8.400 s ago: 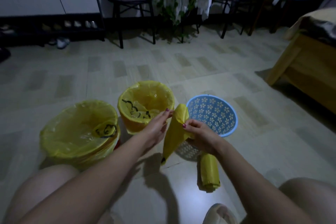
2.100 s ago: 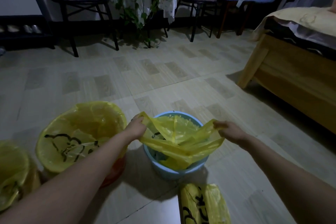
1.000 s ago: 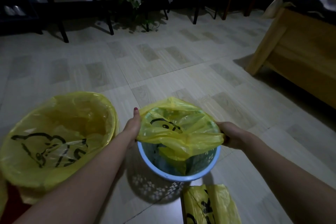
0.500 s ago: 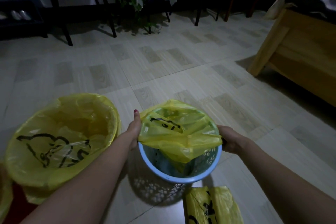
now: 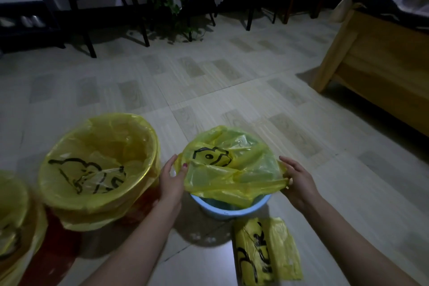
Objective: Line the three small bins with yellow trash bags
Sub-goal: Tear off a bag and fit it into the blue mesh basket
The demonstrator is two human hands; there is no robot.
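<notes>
Thin yellow plastic trash bag [image 5: 232, 169] with a black line drawing, stretched over the far rim of a small round blue plastic bin [image 5: 234, 208] on the tiled floor [image 5: 209, 90]. Left hand [image 5: 170, 184] and right hand [image 5: 296, 181], fingers pinching opposite bag edges. Two yellow-lined bins to the left, nearest one [image 5: 99, 167] just beside the left hand. Flat yellow bag stack [image 5: 267, 248] near the blue bin.

The yellow bag [image 5: 232, 169] is covering nearly all of the blue bin [image 5: 234, 208], leaving only its near rim showing. The left edge is cutting off most of the far-left bin [image 5: 11, 223]. The bottom edge is clipping the roll of bags [image 5: 264, 251] on the floor. The right edge is cropping the bed [image 5: 383, 58]. The shoes [image 5: 27, 20] on the dark shelf are blurring beyond telling.
</notes>
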